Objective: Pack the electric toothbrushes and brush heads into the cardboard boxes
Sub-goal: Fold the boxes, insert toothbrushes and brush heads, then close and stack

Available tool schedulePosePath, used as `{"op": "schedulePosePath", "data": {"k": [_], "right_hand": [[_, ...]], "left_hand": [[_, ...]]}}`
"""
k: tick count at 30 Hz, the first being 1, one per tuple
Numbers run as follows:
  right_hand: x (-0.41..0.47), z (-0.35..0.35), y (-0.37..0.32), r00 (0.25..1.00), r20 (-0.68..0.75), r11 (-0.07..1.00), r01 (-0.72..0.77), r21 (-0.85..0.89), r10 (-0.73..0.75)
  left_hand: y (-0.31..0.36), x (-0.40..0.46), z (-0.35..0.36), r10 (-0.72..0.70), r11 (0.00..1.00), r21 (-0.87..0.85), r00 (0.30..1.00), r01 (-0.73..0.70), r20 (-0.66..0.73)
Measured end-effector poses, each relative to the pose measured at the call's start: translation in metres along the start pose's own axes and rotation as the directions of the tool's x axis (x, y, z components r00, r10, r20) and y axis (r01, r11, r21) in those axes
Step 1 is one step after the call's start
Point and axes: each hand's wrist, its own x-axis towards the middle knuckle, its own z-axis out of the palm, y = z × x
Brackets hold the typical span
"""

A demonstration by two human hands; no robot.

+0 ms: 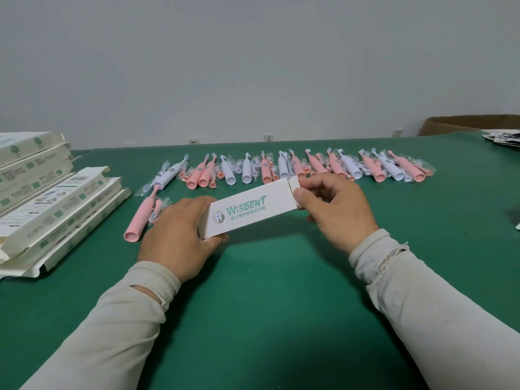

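Observation:
I hold a white cardboard box with green lettering just above the green table. My left hand grips its near-left end. My right hand pinches the flap at its far-right end, thumb on top. A row of pink and white electric toothbrushes with bagged brush heads lies across the table behind the box. One pink toothbrush with a bagged brush head lies by my left hand.
A stack of flat, unfolded white boxes sits at the left edge. A brown carton stands at the far right behind the table, with printed packets beside it. A pale wall rises behind.

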Motion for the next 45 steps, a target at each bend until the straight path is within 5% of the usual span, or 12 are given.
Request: {"op": "schedulePosePath", "data": {"k": [7, 11, 15, 19, 21, 24, 27, 32, 37, 39, 42, 45], "right_hand": [[-0.006, 0.014, 0.004, 0.994, 0.078, 0.997, 0.078, 0.022, -0.080], [-0.007, 0.025, 0.004, 0.987, -0.087, 0.959, -0.109, 0.260, 0.136], [-0.016, 0.035, -0.007, 0.892, -0.136, 0.859, -0.359, 0.366, 0.431], [-0.050, 0.049, -0.015, 0.894, -0.004, 0.870, -0.436, 0.230, 0.449], [-0.058, 0.046, -0.018, 0.885, -0.056, 0.860, -0.432, 0.271, 0.462], [-0.055, 0.012, -0.029, 0.862, -0.157, 0.834, -0.396, 0.385, 0.482], [-0.043, -0.050, -0.040, 0.814, -0.303, 0.836, -0.352, 0.421, 0.496], [0.002, -0.184, -0.059, 0.620, -0.618, 0.876, -0.338, 0.346, 0.483], [0.033, -0.269, -0.063, 0.435, -0.746, 0.833, -0.473, 0.288, 0.504], [0.035, -0.285, -0.062, 0.428, -0.752, 0.824, -0.502, 0.263, 0.501], [0.034, -0.293, -0.056, 0.543, -0.701, 0.826, -0.551, 0.117, 0.462], [0.030, -0.290, -0.046, 0.425, -0.798, 0.755, -0.653, 0.057, 0.427]], "left_hand": [[0.006, -0.002, 0.002, 0.034, 0.999, -0.029, 0.999, -0.035, -0.021], [0.014, -0.010, 0.006, 0.116, 0.969, -0.222, 0.993, -0.107, 0.028], [0.031, -0.017, 0.015, 0.140, 0.945, -0.295, 0.990, -0.139, -0.019], [0.071, -0.018, 0.016, 0.175, 0.911, -0.348, 0.971, -0.222, -0.160], [0.087, -0.018, 0.018, 0.260, 0.859, -0.407, 0.949, -0.312, -0.179], [0.106, -0.018, 0.021, 0.415, 0.732, -0.555, 0.905, -0.395, -0.096], [0.122, -0.015, 0.035, 0.484, 0.740, -0.508, 0.873, -0.441, -0.053], [0.126, -0.015, 0.064, 0.430, 0.728, -0.580, 0.902, -0.366, -0.030], [0.111, -0.015, 0.077, 0.396, 0.729, -0.604, 0.918, -0.322, -0.011], [0.109, -0.014, 0.077, 0.387, 0.728, -0.604, 0.922, -0.325, -0.031], [0.110, -0.012, 0.076, 0.381, 0.715, -0.624, 0.924, -0.316, -0.031], [0.111, -0.013, 0.075, 0.385, 0.709, -0.636, 0.923, -0.306, -0.015]]}}
